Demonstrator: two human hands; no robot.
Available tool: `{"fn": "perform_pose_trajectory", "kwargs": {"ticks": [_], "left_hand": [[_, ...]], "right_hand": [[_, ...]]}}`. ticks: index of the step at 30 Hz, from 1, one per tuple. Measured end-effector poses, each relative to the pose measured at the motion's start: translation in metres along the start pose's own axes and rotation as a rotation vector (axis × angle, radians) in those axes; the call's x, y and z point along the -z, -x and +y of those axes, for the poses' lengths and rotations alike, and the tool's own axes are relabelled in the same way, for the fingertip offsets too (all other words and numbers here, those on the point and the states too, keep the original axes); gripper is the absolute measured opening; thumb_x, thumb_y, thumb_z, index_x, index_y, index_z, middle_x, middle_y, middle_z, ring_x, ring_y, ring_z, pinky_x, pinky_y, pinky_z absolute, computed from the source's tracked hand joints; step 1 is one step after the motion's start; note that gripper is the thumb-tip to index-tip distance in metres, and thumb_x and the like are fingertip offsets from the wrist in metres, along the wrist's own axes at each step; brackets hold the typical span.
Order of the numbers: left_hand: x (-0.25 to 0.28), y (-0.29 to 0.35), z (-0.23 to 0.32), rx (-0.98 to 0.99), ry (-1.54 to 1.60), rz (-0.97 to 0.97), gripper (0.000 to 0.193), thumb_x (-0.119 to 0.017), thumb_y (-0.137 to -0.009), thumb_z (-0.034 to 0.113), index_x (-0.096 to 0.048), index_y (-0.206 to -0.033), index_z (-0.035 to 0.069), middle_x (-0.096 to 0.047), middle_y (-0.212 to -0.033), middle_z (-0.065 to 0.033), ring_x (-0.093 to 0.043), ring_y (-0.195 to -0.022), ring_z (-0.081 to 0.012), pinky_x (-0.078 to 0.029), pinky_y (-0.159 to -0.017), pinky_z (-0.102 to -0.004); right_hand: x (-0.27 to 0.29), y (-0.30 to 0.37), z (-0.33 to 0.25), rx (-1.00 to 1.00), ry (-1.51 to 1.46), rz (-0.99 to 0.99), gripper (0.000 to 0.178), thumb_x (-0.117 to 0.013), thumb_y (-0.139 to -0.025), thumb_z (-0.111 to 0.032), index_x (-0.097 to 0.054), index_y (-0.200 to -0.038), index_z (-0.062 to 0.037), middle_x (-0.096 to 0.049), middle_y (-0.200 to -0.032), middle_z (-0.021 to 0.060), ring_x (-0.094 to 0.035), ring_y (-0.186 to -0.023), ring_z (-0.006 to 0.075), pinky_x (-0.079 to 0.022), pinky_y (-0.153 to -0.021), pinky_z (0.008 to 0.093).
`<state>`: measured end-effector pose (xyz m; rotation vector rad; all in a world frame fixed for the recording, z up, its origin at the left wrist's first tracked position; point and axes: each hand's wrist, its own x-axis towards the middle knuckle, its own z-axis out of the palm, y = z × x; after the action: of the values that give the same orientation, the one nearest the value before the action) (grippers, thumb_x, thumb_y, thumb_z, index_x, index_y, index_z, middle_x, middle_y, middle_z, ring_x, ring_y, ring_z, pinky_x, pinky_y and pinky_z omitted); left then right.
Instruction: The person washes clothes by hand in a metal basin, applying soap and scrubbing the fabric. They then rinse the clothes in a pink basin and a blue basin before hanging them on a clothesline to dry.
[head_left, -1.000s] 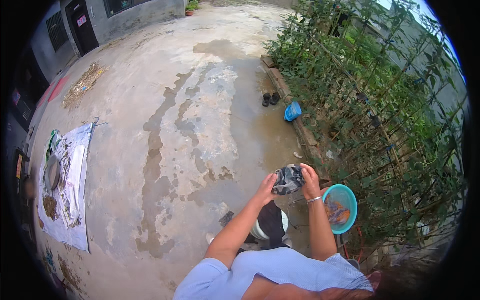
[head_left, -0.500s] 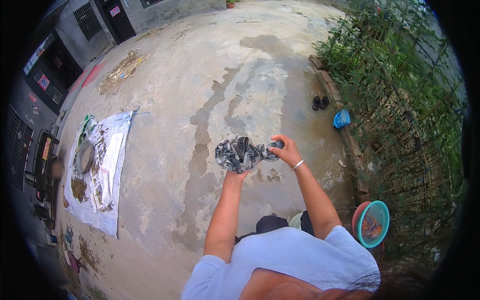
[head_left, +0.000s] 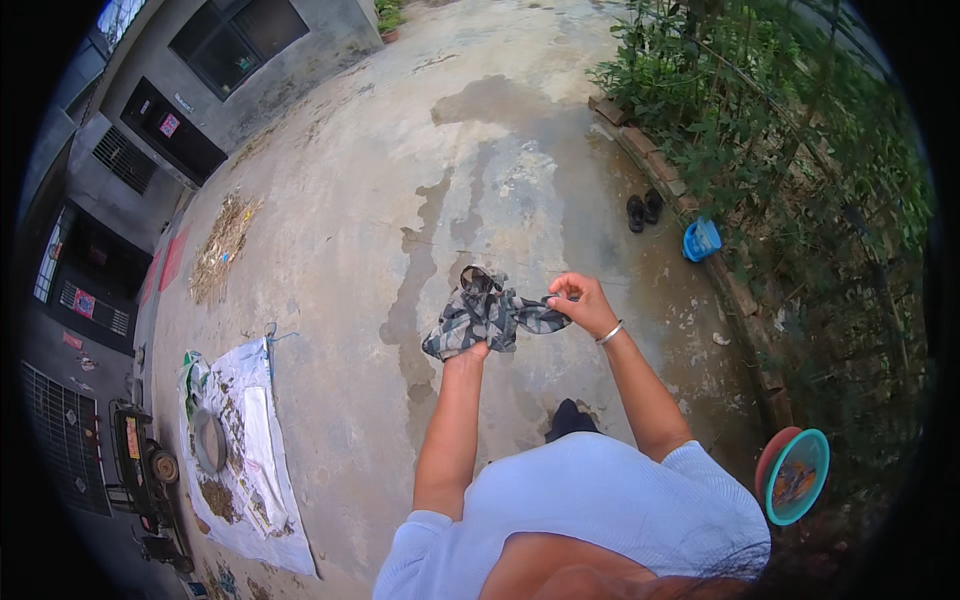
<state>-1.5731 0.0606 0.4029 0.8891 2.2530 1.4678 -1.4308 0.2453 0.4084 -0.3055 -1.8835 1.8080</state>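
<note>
A crumpled camouflage garment (head_left: 485, 315) in grey, black and tan hangs in front of me, its exact kind unclear. My left hand (head_left: 470, 353) holds it from below on the left, most of the fingers hidden inside or behind the cloth. At the other side my right hand (head_left: 585, 303), with a silvery bangle on its wrist, pinches the tip of a narrow piece drawn out to the right. Between the hands the cloth is gathered, and a loop-like opening (head_left: 482, 279) shows at its top.
Concrete yard with damp patches. A teal basin (head_left: 797, 478) with cloth inside stands at right. Black shoes (head_left: 643, 211) and a blue plastic container (head_left: 701, 240) sit by the brick edging (head_left: 660, 170) and plants. At left lie a white sheet (head_left: 262, 400) and a vehicle (head_left: 147, 480).
The garment has opened out from a bunched state, and its narrow right piece is stretched longer. My right hand has moved slightly right and down. The view has turned, bringing more of the building in.
</note>
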Motion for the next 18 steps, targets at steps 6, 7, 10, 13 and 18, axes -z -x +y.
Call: {"fn": "perform_pose_trajectory", "kwargs": {"ticks": [6,7,10,13,18], "left_hand": [[0.033,-0.171,0.031,-0.009,-0.674,-0.059,0.05,-0.053,-0.083,0.044,-0.056,-0.12,0.011,-0.056,-0.123,-0.0134,-0.052,-0.112,-0.0303,-0.042,-0.094,-0.0351],[0.041,-0.2,-0.002,-0.067,-0.532,0.011,0.05,-0.053,-0.083,0.044,-0.056,-0.12,0.011,-0.056,-0.123,-0.013,-0.052,-0.112,-0.03,-0.042,-0.094,-0.0349],[0.038,-0.292,-0.03,-0.171,-0.408,0.064,0.043,-0.051,-0.086,0.039,-0.056,-0.119,0.012,-0.056,-0.123,-0.0116,-0.051,-0.113,-0.028,-0.042,-0.095,-0.0338],[0.029,-0.409,-0.048,0.053,0.605,-0.121,0.028,-0.046,-0.092,0.023,-0.056,-0.114,0.01,-0.06,-0.117,-0.0086,-0.054,-0.106,-0.0237,-0.045,-0.09,-0.0322],[0.006,-0.578,-0.032,-0.09,0.617,-0.271,0.015,-0.049,-0.089,0.02,-0.056,-0.091,0.007,-0.059,-0.091,-0.0082,-0.056,-0.088,-0.024,-0.049,-0.077,-0.0368]], "right_hand": [[0.035,-0.159,0.036,-0.266,-0.453,0.242,0.014,-0.065,-0.077,0.002,-0.062,-0.089,-0.0049,-0.058,-0.071,-0.0054,-0.052,-0.061,0.0027,-0.037,-0.052,0.0178],[0.03,-0.188,0.044,-0.256,-0.45,0.242,0.014,-0.065,-0.077,0.002,-0.062,-0.089,-0.0049,-0.057,-0.071,-0.0054,-0.051,-0.061,0.0024,-0.036,-0.051,0.0176],[0.042,-0.259,0.074,-0.277,-0.311,0.268,0.014,-0.067,-0.078,-0.002,-0.062,-0.09,-0.0054,-0.056,-0.067,-0.0051,-0.051,-0.058,0.0042,-0.037,-0.05,0.0193],[0.059,-0.353,0.114,-0.061,0.328,0.184,0.021,-0.071,-0.078,-0.012,-0.063,-0.096,-0.0056,-0.058,-0.071,-0.0023,-0.055,-0.061,0.0081,-0.044,-0.054,0.0235],[0.055,-0.509,0.114,0.043,0.195,0.198,0.027,-0.074,-0.077,-0.016,-0.065,-0.098,-0.0017,-0.061,-0.092,0.0034,-0.058,-0.076,0.0127,-0.051,-0.075,0.0301]]}}
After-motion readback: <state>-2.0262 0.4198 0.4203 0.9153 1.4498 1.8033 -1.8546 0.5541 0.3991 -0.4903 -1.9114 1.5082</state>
